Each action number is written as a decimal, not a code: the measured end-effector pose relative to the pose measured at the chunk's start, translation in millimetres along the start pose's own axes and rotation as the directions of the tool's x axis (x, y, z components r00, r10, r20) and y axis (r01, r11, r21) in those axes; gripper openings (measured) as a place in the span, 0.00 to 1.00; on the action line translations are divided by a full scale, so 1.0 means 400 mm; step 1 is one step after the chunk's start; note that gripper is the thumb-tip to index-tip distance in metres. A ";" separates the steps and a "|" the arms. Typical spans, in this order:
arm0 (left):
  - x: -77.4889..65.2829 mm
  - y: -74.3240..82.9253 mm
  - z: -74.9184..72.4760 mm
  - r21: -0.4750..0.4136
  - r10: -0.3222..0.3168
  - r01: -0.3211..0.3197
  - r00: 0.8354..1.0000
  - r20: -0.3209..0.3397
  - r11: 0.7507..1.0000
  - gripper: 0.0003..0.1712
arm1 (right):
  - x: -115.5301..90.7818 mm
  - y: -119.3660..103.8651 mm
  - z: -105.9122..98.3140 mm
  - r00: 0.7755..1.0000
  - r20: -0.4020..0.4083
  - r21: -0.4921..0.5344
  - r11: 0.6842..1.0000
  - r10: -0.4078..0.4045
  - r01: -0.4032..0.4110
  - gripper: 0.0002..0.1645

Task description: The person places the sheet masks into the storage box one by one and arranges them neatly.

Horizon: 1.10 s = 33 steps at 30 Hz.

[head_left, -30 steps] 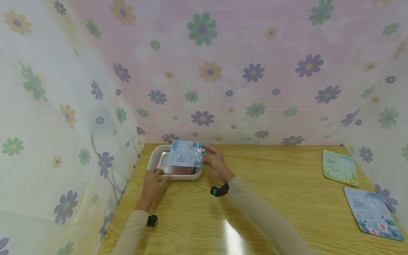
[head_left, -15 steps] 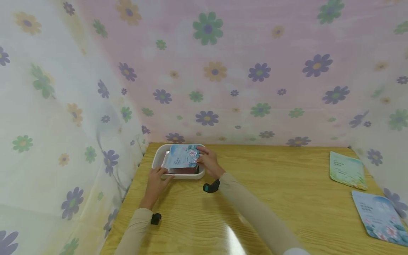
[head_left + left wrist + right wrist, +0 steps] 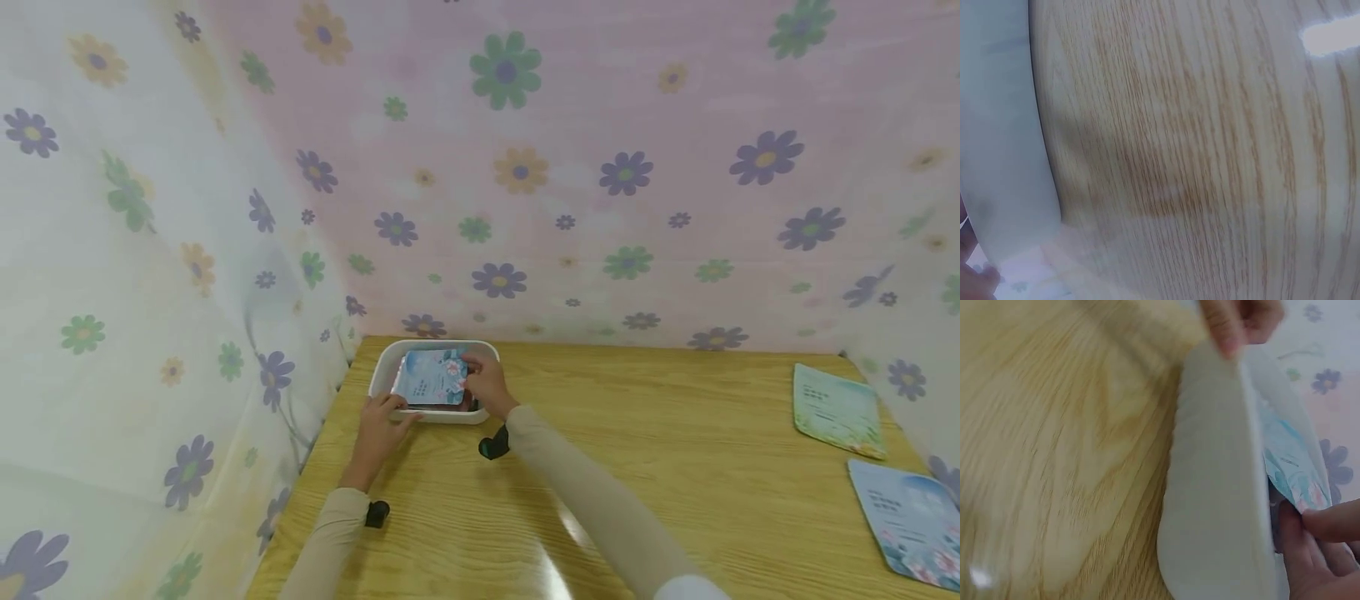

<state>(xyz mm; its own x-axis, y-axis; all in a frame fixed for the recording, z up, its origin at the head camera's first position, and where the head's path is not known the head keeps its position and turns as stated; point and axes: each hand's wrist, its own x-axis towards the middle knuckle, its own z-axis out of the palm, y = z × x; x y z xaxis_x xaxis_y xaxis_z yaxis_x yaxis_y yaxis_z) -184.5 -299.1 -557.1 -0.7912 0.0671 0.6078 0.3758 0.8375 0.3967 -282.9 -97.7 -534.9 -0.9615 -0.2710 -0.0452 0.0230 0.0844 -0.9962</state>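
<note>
In the head view, a white plastic bin (image 3: 386,367) stands at the far left of the table. My left hand (image 3: 378,437) grips its near-left rim, fingers over the edge and thumb along the outside. My right hand (image 3: 489,387) pinches the right edge of a light-blue flowered sachet (image 3: 426,377), which lies nearly flat within the bin. Beneath it a dark reddish item (image 3: 441,408) shows only in part. The right wrist view has the sachet's corner between thumb and fingers (image 3: 1335,525), just inside the bin wall.
On the right of the wooden table (image 3: 637,467) lie a green sachet (image 3: 838,410) and another blue flowered sachet (image 3: 911,523). A flowered cloth (image 3: 570,167) hangs behind the table and along both sides.
The right hand has lowered the blue sachet from above the bin down into it. The left hand keeps its hold on the rim. The head view has shifted slightly.
</note>
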 end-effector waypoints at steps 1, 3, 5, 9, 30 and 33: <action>0.000 0.001 0.000 0.001 -0.001 0.001 1.000 -0.001 1.000 0.19 | 0.002 0.004 0.000 0.999 0.005 -0.097 0.995 -0.032 0.032 0.34; 0.001 0.005 -0.003 0.004 -0.008 0.008 1.000 0.003 1.000 0.19 | 0.005 0.007 0.003 0.997 0.013 -0.262 0.962 -0.075 0.076 0.33; 0.001 0.009 0.002 0.007 -0.009 0.009 1.000 0.007 1.000 0.19 | 0.003 0.004 -0.001 0.995 0.017 -0.365 0.926 -0.102 0.101 0.31; 0.002 0.009 0.010 0.003 0.003 -0.003 1.000 0.003 1.000 0.19 | -0.017 -0.029 -0.027 0.993 0.051 -0.405 0.907 -0.106 0.118 0.29; -0.006 -0.003 -0.001 -0.036 0.007 -0.008 1.000 -0.026 0.999 0.18 | -0.227 -0.148 -0.418 0.989 0.136 -0.116 0.993 0.053 -0.037 0.26; -0.007 0.002 0.001 -0.050 0.026 -0.028 0.999 -0.047 0.998 0.18 | -0.277 -0.150 -0.487 0.992 0.114 -0.107 0.993 0.052 -0.040 0.27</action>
<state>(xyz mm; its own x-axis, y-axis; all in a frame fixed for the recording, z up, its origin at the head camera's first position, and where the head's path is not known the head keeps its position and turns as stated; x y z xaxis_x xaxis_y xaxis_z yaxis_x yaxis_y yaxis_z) -182.1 -298.4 -558.9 -0.7576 0.0629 0.6497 0.4215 0.8072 0.4133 -231.2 114.0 -455.6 -0.9215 -0.3738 -0.1055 0.0323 0.1969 -0.9799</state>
